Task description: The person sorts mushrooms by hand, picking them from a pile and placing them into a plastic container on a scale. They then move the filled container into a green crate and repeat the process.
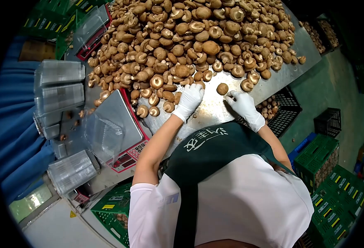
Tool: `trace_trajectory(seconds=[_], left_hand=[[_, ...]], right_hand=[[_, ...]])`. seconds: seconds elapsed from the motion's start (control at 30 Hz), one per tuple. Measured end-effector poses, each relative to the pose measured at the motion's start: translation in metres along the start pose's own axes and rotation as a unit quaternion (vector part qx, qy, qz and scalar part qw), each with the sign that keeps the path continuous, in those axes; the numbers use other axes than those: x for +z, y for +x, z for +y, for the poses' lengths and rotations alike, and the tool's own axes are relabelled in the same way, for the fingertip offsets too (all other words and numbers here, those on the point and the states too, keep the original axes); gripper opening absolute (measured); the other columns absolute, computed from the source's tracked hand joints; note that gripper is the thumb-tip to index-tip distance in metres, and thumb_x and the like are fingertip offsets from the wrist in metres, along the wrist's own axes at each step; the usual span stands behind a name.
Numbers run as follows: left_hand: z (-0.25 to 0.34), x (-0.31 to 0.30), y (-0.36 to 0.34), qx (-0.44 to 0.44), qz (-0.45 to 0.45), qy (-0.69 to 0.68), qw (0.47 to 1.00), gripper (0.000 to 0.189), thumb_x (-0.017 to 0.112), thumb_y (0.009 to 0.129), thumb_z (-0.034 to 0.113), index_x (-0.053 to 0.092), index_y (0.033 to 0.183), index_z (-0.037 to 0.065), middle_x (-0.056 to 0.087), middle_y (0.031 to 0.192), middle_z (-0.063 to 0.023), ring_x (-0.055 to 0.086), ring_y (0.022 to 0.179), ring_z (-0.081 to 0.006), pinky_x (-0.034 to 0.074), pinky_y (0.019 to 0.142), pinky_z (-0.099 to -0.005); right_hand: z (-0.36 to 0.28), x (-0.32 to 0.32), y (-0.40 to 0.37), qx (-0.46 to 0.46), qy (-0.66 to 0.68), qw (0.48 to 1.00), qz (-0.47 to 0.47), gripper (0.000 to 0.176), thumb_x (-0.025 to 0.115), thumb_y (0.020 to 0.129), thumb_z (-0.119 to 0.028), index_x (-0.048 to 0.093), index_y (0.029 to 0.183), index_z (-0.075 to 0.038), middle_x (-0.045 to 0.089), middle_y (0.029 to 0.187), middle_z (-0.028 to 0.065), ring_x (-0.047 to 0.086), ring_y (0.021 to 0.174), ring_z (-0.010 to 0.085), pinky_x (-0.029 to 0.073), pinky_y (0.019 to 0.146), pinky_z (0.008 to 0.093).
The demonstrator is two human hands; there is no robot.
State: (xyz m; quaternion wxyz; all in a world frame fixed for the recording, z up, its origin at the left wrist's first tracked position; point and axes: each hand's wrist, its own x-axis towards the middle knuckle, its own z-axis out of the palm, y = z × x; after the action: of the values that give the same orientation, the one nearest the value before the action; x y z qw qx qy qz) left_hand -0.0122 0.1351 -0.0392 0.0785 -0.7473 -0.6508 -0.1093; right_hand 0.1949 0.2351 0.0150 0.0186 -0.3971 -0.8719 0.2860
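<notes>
A large heap of brown shiitake mushrooms (182,45) covers the far part of the metal table (211,108). My left hand (189,101), in a white glove, is at the heap's near edge with its fingers closed around a shiitake mushroom (200,84), mostly covered by the fingertips. My right hand (245,108), gloved too, hovers over the bare metal with fingers bent and a gap between thumb and forefinger. Just beyond its fingertips lies a single round mushroom cap (222,89), apart from the hand. A few loose mushrooms (154,110) lie left of my left wrist.
On the left, a red-edged scale (126,159) carries a clear plastic box (103,138). Stacks of clear boxes (62,99) stand beyond it. A black crate (287,111) with mushrooms sits below the table's right edge. Green crates (318,157) are stacked at lower right.
</notes>
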Motion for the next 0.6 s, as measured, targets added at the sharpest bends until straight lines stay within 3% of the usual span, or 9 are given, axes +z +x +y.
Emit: trace_trajectory(seconds=[0.03,0.1,0.17,0.23,0.3,0.37,0.43,0.6], left_hand=[[-0.001,-0.003,-0.001,0.001,-0.001,0.001,1.000,0.007,0.055,0.076,0.012,0.057,0.083,0.011,0.053,0.081,-0.0051,0.053,0.073,-0.0226,0.040,0.067,-0.0341],[-0.004,-0.011,-0.005,-0.101,0.034,-0.097,0.990,0.010,0.055,0.077,0.007,0.058,0.087,0.010,0.058,0.082,-0.0045,0.056,0.077,-0.0216,0.040,0.068,-0.0339],[-0.007,-0.025,-0.016,-0.193,0.131,-0.180,0.956,0.011,0.060,0.079,0.002,0.059,0.087,0.011,0.062,0.085,-0.0047,0.060,0.078,-0.0230,0.042,0.069,-0.0345],[-0.009,-0.027,-0.032,-0.270,0.178,-0.179,0.929,0.009,0.061,0.082,0.009,0.060,0.091,0.011,0.062,0.087,-0.0064,0.059,0.081,-0.0235,0.039,0.069,-0.0356],[-0.005,-0.034,-0.041,-0.280,0.163,-0.185,0.928,0.012,0.062,0.081,0.011,0.062,0.093,0.012,0.061,0.088,-0.0063,0.058,0.083,-0.0232,0.039,0.070,-0.0360],[0.003,-0.044,-0.036,-0.204,0.090,-0.111,0.969,0.012,0.067,0.080,0.017,0.064,0.091,0.013,0.062,0.087,-0.0041,0.060,0.082,-0.0232,0.043,0.070,-0.0349],[0.017,-0.037,-0.024,-0.225,0.038,-0.063,0.972,0.021,0.071,0.075,0.027,0.065,0.091,0.015,0.060,0.094,-0.0037,0.055,0.087,-0.0224,0.038,0.075,-0.0365],[0.016,-0.005,-0.009,-0.172,0.012,0.038,0.984,0.015,0.065,0.078,0.025,0.061,0.087,0.013,0.059,0.093,-0.0039,0.054,0.088,-0.0222,0.037,0.077,-0.0384]], right_hand=[[0.000,-0.001,0.000,0.000,0.001,1.000,0.000,0.023,0.060,0.085,-0.030,0.068,0.092,-0.010,0.066,0.073,0.0160,0.064,0.069,0.0334,0.051,0.066,0.0421],[-0.002,-0.006,0.001,0.009,0.014,1.000,0.009,0.024,0.060,0.085,-0.030,0.068,0.092,-0.008,0.065,0.073,0.0174,0.064,0.069,0.0338,0.051,0.065,0.0424],[0.000,-0.007,0.003,0.010,0.019,1.000,0.011,0.024,0.059,0.085,-0.030,0.068,0.093,-0.008,0.066,0.073,0.0173,0.064,0.070,0.0337,0.051,0.066,0.0423],[0.000,-0.005,0.006,0.010,0.022,1.000,0.010,0.025,0.059,0.085,-0.030,0.068,0.093,-0.008,0.066,0.074,0.0173,0.064,0.070,0.0337,0.051,0.066,0.0421],[-0.003,-0.003,0.008,-0.009,0.047,0.999,0.012,0.024,0.058,0.086,-0.029,0.068,0.093,-0.008,0.066,0.075,0.0162,0.065,0.072,0.0336,0.051,0.067,0.0421],[-0.009,0.002,0.013,-0.011,0.054,0.998,-0.007,0.023,0.057,0.086,-0.028,0.068,0.093,-0.009,0.067,0.078,0.0151,0.065,0.073,0.0331,0.051,0.068,0.0419],[-0.018,0.003,0.019,-0.049,0.034,0.998,-0.033,0.024,0.057,0.086,-0.029,0.069,0.093,-0.010,0.067,0.080,0.0149,0.065,0.073,0.0328,0.051,0.069,0.0418],[-0.020,0.004,0.025,-0.070,0.021,0.997,-0.017,0.026,0.058,0.086,-0.032,0.068,0.095,-0.010,0.067,0.079,0.0168,0.064,0.074,0.0343,0.051,0.069,0.0408]])
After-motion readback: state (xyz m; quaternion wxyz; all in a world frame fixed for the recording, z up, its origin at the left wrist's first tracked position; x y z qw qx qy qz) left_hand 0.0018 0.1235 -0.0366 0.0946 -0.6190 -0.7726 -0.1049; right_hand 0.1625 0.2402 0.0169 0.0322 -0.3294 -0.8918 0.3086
